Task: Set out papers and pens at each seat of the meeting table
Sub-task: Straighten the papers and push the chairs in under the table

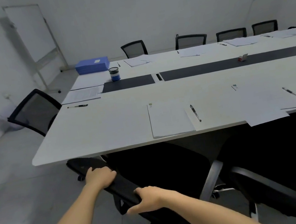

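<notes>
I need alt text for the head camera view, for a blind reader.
The left hand and right hand grip the back of a black office chair at a long white meeting table. White paper stacks with black pens lie at the seats.

2 bare forearms, L hand (101, 177), R hand (149, 199), unsleeved to frame edge
</notes>
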Demonstrator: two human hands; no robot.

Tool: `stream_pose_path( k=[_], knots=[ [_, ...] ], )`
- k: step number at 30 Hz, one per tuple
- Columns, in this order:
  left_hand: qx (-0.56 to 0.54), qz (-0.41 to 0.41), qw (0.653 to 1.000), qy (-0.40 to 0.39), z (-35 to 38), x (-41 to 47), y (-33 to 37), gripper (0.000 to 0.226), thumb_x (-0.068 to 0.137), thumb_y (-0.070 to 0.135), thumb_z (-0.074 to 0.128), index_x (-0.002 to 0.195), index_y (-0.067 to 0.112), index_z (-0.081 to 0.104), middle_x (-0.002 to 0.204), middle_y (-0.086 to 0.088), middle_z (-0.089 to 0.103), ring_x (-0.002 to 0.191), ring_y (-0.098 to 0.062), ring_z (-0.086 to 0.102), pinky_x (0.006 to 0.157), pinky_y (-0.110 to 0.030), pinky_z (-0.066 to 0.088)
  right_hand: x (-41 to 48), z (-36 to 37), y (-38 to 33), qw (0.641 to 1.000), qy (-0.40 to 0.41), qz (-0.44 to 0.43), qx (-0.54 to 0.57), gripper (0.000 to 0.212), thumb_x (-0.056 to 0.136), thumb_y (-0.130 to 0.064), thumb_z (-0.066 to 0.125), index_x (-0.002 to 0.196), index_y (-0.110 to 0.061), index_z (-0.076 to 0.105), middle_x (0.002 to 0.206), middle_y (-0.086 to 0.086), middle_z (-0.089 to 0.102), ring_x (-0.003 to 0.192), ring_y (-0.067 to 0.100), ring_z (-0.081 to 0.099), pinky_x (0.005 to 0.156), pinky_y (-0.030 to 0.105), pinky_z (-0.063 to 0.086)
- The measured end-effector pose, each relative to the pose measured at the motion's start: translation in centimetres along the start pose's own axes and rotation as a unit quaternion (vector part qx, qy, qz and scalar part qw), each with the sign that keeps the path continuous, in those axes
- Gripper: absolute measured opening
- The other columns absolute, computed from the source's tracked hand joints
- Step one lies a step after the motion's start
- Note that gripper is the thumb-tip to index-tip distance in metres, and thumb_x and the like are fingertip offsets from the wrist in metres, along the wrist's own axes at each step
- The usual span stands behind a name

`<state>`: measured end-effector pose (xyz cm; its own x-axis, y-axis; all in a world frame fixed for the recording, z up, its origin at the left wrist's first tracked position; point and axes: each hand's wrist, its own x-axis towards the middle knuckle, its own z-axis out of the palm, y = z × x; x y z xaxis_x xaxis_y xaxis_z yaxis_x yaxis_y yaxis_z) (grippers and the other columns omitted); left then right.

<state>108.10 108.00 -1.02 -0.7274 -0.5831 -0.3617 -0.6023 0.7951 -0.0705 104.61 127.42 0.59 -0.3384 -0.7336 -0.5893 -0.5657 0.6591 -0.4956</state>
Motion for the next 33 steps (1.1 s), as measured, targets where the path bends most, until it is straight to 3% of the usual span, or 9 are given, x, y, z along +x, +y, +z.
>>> stream_pose_path(
  k=[6,8,10,12,16,20,24,27,33],
  knots=[
    [0.030,0.065,0.997,-0.023,-0.2,-1.7,0.7,0.049,0.096,0.037,0.018,0.108,0.020,0.063,0.123,-0.003,0.062,0.112,-0.021,0.055,0.098,-0.038,0.028,-1.1,0.1,-0.9,0.999,0.010,0.012,-0.041,0.059,0.086,-0.023,0.057,0.141,-0.011,0.037,0.136,0.011,0.049,0.121,0.028,0.050,0.100,0.038,0.045],
    [0.040,0.098,0.993,-0.048,-0.4,-2.1,0.9,0.059,0.095,0.055,0.015,0.114,0.025,0.063,0.122,0.000,0.063,0.112,-0.020,0.057,0.088,-0.035,0.035,-1.3,-0.3,-0.5,0.999,0.013,0.017,-0.043,0.061,0.085,-0.017,0.056,0.142,-0.011,0.036,0.135,0.010,0.049,0.120,0.027,0.050,0.095,0.034,0.046],
    [0.037,0.150,0.986,-0.054,-0.1,-2.3,0.8,0.081,0.077,0.083,0.007,0.113,0.035,0.062,0.118,0.006,0.066,0.108,-0.015,0.060,0.082,-0.030,0.042,-2.0,-0.7,0.5,0.999,0.000,0.022,-0.041,0.059,0.084,-0.013,0.056,0.140,-0.014,0.040,0.130,0.009,0.053,0.116,0.026,0.052,0.091,0.034,0.046],
    [0.032,0.221,0.974,-0.034,0.5,-2.4,0.5,0.087,0.065,0.092,0.011,0.112,0.038,0.062,0.114,0.010,0.067,0.104,-0.010,0.061,0.080,-0.027,0.044,-2.8,-1.3,2.0,0.998,-0.013,0.028,-0.046,0.059,0.083,-0.009,0.054,0.139,-0.018,0.041,0.128,0.007,0.054,0.113,0.025,0.053,0.089,0.033,0.047],
    [0.066,0.283,0.957,0.002,1.4,-2.5,0.1,0.083,0.067,0.086,0.031,0.128,0.035,0.051,0.106,0.009,0.068,0.098,-0.011,0.062,0.080,-0.028,0.047,-5.2,-2.5,5.8,0.996,-0.006,0.056,-0.062,0.065,0.084,0.000,0.047,0.143,-0.025,0.037,0.134,0.004,0.052,0.118,0.024,0.051,0.086,0.029,0.045],
    [0.069,0.290,0.952,0.068,1.6,-3.7,3.0,0.051,0.087,0.065,0.040,0.114,0.028,0.060,0.077,0.011,0.059,0.084,-0.015,0.064,0.071,-0.028,0.046,-7.1,-3.4,10.1,0.983,0.093,0.109,-0.119,0.065,0.082,0.003,0.039,0.140,-0.026,0.040,0.135,0.005,0.052,0.121,0.027,0.050,0.091,0.032,0.045],
    [0.047,0.285,0.952,0.104,1.7,-4.3,5.9,0.040,0.091,0.052,0.042,0.102,0.023,0.066,0.059,0.012,0.044,0.070,-0.016,0.056,0.061,-0.026,0.039,-6.9,-4.3,12.9,0.965,0.153,0.153,-0.146,0.053,0.079,-0.002,0.040,0.125,-0.023,0.055,0.116,0.006,0.063,0.107,0.029,0.057,0.084,0.036,0.049],
    [0.038,0.266,0.957,0.106,1.9,-4.0,7.1,0.040,0.092,0.053,0.041,0.100,0.022,0.065,0.063,0.011,0.048,0.067,-0.015,0.052,0.060,-0.027,0.039,-6.4,-4.7,14.0,0.951,0.186,0.170,-0.177,0.048,0.082,-0.005,0.040,0.122,-0.026,0.057,0.112,0.004,0.064,0.104,0.028,0.058,0.079,0.034,0.042],
    [0.023,0.245,0.963,0.110,1.3,-3.4,10.2,0.039,0.091,0.053,0.040,0.093,0.022,0.063,0.076,0.006,0.054,0.075,-0.020,0.058,0.064,-0.028,0.041,-5.5,-5.6,16.3,0.904,0.258,0.270,-0.206,0.043,0.088,-0.001,0.039,0.124,-0.021,0.054,0.124,0.009,0.055,0.123,0.032,0.041,0.106,0.054,0.026]
  ],
)
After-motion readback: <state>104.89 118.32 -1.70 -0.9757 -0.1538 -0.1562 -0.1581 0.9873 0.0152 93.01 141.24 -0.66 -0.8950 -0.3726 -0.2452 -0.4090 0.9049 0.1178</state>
